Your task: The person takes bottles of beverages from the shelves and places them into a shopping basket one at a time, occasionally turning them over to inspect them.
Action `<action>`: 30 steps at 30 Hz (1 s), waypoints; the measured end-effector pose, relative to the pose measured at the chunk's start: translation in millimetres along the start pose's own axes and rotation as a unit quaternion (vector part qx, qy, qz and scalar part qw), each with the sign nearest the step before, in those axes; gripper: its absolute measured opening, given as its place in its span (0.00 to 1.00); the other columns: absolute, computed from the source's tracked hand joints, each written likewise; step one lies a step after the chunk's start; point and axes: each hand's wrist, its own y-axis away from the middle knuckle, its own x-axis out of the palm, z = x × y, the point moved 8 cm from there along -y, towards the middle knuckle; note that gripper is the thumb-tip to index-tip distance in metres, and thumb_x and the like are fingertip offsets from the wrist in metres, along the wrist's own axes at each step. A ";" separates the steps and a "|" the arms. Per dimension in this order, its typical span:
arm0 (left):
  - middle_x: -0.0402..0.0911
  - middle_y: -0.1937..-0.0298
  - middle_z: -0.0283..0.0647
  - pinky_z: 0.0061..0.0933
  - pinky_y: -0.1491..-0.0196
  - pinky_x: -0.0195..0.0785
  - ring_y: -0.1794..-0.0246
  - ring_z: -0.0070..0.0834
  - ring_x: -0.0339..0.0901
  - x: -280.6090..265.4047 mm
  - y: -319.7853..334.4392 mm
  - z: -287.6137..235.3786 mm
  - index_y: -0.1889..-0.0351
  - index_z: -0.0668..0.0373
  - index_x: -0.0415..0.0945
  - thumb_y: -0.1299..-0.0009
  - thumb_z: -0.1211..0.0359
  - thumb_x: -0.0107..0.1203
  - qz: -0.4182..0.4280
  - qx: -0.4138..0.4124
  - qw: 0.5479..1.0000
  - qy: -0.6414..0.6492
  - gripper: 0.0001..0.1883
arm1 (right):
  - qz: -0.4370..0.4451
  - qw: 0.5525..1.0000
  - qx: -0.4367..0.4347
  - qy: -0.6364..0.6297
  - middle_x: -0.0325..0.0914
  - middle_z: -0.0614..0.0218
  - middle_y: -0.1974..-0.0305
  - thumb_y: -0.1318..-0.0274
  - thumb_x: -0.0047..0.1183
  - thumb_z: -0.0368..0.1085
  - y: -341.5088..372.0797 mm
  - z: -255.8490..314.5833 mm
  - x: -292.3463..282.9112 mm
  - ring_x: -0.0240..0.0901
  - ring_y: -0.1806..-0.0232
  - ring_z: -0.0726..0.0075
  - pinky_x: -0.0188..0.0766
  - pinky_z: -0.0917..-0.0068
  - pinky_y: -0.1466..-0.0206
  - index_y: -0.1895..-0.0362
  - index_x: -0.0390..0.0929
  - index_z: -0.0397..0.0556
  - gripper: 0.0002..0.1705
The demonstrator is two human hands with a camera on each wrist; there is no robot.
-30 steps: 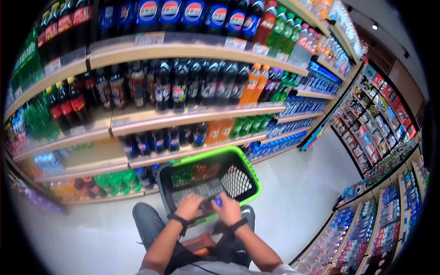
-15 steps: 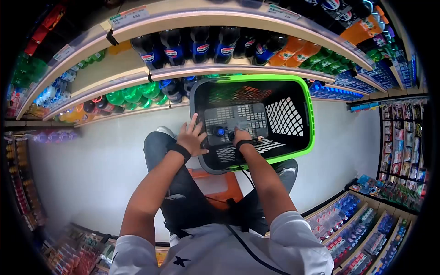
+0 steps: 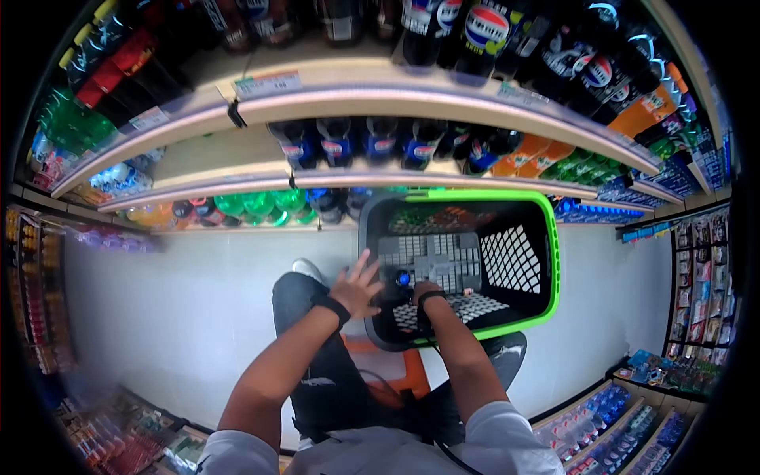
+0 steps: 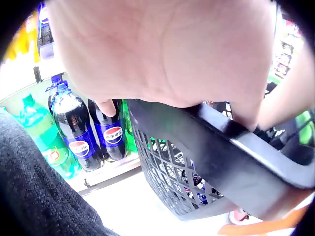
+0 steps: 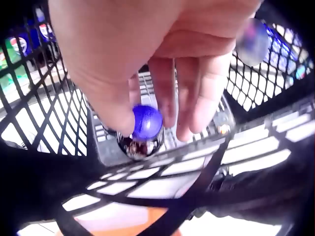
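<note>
My right hand [image 3: 427, 291] reaches down into the black shopping basket [image 3: 554, 269]. A dark soda bottle with a blue cap [image 5: 147, 122] stands on the basket floor, seen from above. In the right wrist view the thumb lies right beside the cap, and the other fingers hang down fairly straight past its far side. My left hand [image 3: 358, 290] spreads its fingers over the basket's black left rim. Seen from the left wrist, that palm [image 4: 162, 54] covers part of the rim, with a fingertip showing on the outer side.
Shelves of bottles rise behind the basket; cola bottles [image 3: 380, 142] and green soda bottles [image 3: 257, 203] fill the lower ones. An orange stool [image 3: 384, 384] is between the person's legs. Low shelves [image 3: 594, 419] stand behind on the right, and a rack of packets [image 3: 701, 293] on the far right.
A second ago both hands held a bottle at the basket's near side; the bottle is now inside. The left hand moved to the left rim, the right hand down into the basket. The view tilted down.
</note>
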 end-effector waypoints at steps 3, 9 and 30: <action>0.39 0.18 0.41 0.64 0.28 0.42 0.19 0.48 0.14 -1.9 2.2 -2.2 0.31 0.42 0.65 0.33 0.41 0.53 0.000 -0.013 1.000 -0.013 0.35 | -0.123 0.991 -0.053 -0.015 0.81 0.53 0.49 0.49 0.58 0.52 78.2 0.5 -87.2 0.79 0.47 0.48 0.76 0.53 0.46 0.52 0.83 0.53 0.25; 0.34 0.17 0.38 0.68 0.28 0.38 0.20 0.47 0.09 7.9 -10.3 1.6 0.25 0.36 0.57 0.32 0.39 0.50 0.048 -0.035 0.997 -0.055 0.38 | -0.474 0.834 -0.280 -0.047 0.82 0.62 0.72 0.41 0.55 0.45 359.6 28.4 -277.1 0.80 0.67 0.51 0.76 0.58 0.63 0.60 0.79 0.52 0.12; 0.37 0.17 0.32 0.70 0.30 0.43 0.20 0.44 0.10 24.7 -38.4 14.3 0.26 0.33 0.58 0.34 0.36 0.51 0.017 -0.044 0.997 -0.066 0.39 | -0.871 0.481 -0.095 0.030 0.74 0.43 0.45 0.43 0.52 0.54 756.5 169.7 -649.4 0.77 0.48 0.39 0.74 0.54 0.43 0.38 0.71 0.49 0.33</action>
